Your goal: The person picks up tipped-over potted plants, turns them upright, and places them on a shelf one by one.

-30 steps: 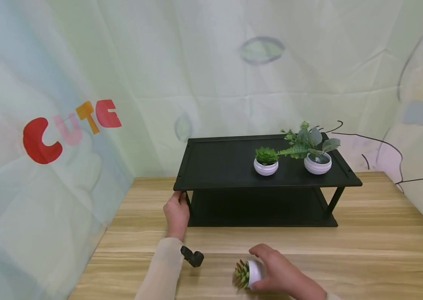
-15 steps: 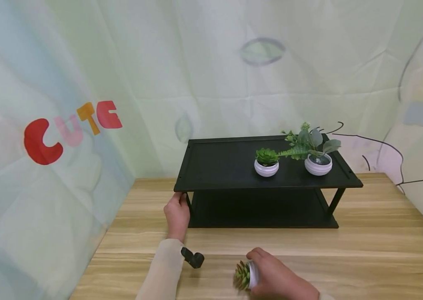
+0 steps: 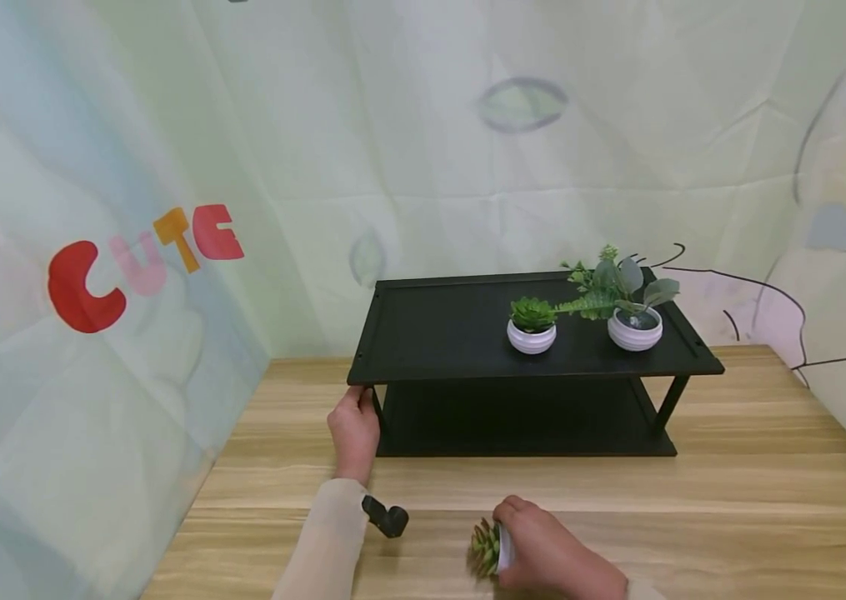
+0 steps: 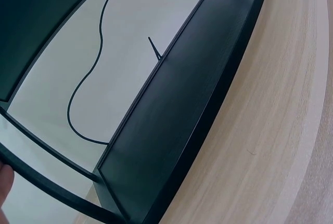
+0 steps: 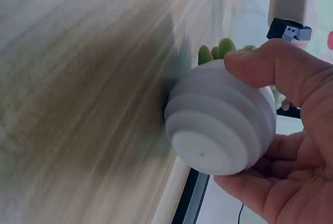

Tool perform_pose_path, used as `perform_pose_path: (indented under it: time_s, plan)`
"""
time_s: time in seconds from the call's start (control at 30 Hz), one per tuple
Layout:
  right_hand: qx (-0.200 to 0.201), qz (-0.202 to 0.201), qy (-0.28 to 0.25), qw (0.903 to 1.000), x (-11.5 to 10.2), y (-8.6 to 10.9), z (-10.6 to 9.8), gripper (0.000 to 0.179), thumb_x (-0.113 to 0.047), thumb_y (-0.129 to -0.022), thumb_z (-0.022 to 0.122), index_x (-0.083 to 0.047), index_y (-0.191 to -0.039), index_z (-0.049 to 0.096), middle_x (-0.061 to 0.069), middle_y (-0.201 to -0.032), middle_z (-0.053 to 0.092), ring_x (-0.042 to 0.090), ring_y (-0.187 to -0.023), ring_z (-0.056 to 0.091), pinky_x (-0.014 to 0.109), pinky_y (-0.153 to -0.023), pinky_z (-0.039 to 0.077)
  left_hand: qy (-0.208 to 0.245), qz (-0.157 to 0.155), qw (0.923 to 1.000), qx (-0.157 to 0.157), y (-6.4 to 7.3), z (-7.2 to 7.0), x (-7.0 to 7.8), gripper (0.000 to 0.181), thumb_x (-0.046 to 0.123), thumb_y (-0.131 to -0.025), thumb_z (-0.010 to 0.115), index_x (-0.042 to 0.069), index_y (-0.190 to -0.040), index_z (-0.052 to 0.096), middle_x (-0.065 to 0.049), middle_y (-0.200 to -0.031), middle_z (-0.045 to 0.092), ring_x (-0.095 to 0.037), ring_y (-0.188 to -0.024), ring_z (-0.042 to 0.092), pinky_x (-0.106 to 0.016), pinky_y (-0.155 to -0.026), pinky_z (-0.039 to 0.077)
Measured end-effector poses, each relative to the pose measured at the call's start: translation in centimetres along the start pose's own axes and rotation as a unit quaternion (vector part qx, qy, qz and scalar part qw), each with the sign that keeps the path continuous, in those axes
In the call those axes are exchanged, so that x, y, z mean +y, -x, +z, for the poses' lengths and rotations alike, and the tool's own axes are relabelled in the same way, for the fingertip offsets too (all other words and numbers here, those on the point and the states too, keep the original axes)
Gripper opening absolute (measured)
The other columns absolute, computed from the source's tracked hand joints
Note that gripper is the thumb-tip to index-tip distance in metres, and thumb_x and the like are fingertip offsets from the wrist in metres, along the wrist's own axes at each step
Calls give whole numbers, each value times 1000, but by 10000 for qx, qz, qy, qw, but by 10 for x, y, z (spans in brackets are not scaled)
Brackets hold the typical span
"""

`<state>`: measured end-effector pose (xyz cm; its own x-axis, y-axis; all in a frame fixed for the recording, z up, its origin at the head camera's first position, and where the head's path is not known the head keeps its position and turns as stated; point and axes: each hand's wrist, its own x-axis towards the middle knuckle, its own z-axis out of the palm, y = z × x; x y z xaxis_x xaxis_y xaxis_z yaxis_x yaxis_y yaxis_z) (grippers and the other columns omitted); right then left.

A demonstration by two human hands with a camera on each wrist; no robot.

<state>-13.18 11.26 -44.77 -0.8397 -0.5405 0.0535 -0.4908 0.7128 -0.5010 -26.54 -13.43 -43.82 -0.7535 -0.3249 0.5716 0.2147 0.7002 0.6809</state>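
Note:
At the front of the table, my right hand (image 3: 543,546) grips a small potted succulent (image 3: 486,547), its white pot lying on its side with the leaves pointing left. In the right wrist view, thumb and fingers hold the ribbed white pot (image 5: 221,120), its base facing the camera. My left hand (image 3: 355,429) holds the left front post of a black two-tier shelf (image 3: 438,333), just below the upper board. Only a bit of a finger (image 4: 4,182) shows beside that post in the left wrist view. On the upper board stand a green succulent (image 3: 532,325) and a leafy potted plant (image 3: 634,325).
The shelf's lower board (image 3: 513,421) rests on the wooden table (image 3: 753,483). A printed cloth backdrop (image 3: 302,150) hangs behind and along both sides. A small black camera (image 3: 387,517) is strapped to the left wrist.
My right hand's fingers have closed round the white pot of the tipped succulent, and the hand has shifted slightly left. The left hand and shelf stay in place.

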Motion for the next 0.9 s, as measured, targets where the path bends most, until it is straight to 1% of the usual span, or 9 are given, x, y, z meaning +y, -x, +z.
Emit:
perform_pose_path:
  time_s: [0.13, 0.23, 0.37, 0.43, 0.5, 0.63, 0.7, 0.77, 0.9]
  plan:
    - [108, 56, -13, 9999, -1, -1, 2, 46, -16, -53, 75, -3, -93, 58, -2, -86, 50, 6, -71, 46, 21, -59, 43, 9, 18, 10000, 38, 0, 1, -1, 10, 4, -89, 58, -1, -87, 67, -19, -82, 69, -35, -74, 66, -47, -64, 50]
    - [49, 215, -113, 9997, -1, -2, 3, 46, -17, -53, 75, -3, -94, 57, -3, -87, 50, 6, -70, 44, 21, -58, 42, 1, 53, 10000, 68, -2, 1, -2, 10, 4, -89, 58, 0, -86, 67, -18, -82, 69, -35, -73, 65, -47, -64, 50]
    - [-75, 613, -450, 9971, -1, -2, 2, 49, -18, -54, 75, -3, -97, 58, -1, -88, 51, 8, -71, 45, 22, -58, 42, -48, 76, 9999, 66, -2, 1, -2, 10, 4, -89, 58, -1, -85, 66, -19, -80, 69, -35, -71, 65, -47, -63, 49]
    - [-37, 790, -710, 9943, -1, 0, 3, 49, -18, -55, 75, -3, -98, 57, 0, -90, 52, 9, -71, 46, 21, -58, 42, -58, 77, 9999, 50, -1, 1, -3, 10, 4, -89, 58, -1, -84, 66, -19, -80, 69, -35, -70, 65, -47, -63, 49]
    - [151, 875, -933, 9917, -2, 2, 3, 48, -17, -56, 74, -4, -98, 56, -1, -91, 51, 8, -71, 46, 21, -59, 42, -70, 120, 9999, 58, -1, 1, -3, 11, 5, -89, 58, -1, -84, 66, -19, -79, 69, -35, -70, 64, -47, -62, 49]
    - [928, 707, -1041, 9877, 0, 4, 5, 43, -14, -53, 74, -8, -91, 55, -4, -88, 50, 6, -73, 46, 20, -61, 43, -60, 169, 9998, 60, -2, 2, -2, 11, 5, -89, 58, -1, -85, 66, -18, -80, 69, -35, -70, 65, -47, -62, 49]
    - [1209, 656, -1079, 9846, 2, 6, 6, 42, -13, -52, 75, -10, -89, 55, -6, -86, 49, 4, -73, 46, 20, -62, 44, -62, 146, 9999, 35, -3, 2, -1, 11, 5, -90, 58, -1, -85, 66, -18, -81, 69, -35, -71, 65, -47, -62, 49]
    - [1280, 671, -1207, 9821, 4, 7, 7, 43, -13, -52, 76, -11, -90, 55, -6, -86, 50, 4, -75, 47, 20, -63, 44, -16, 78, 10000, -11, -2, 1, 1, 11, 5, -90, 58, -1, -87, 67, -19, -82, 69, -34, -72, 65, -46, -63, 50]
    - [1276, 735, -1535, 9771, 7, 11, 10, 45, -12, -53, 76, -12, -92, 54, -6, -88, 50, 3, -76, 47, 19, -63, 44, 80, -35, 9999, -60, 0, -1, 2, 11, 4, -90, 57, -2, -88, 67, -19, -84, 69, -33, -73, 65, -45, -64, 50]
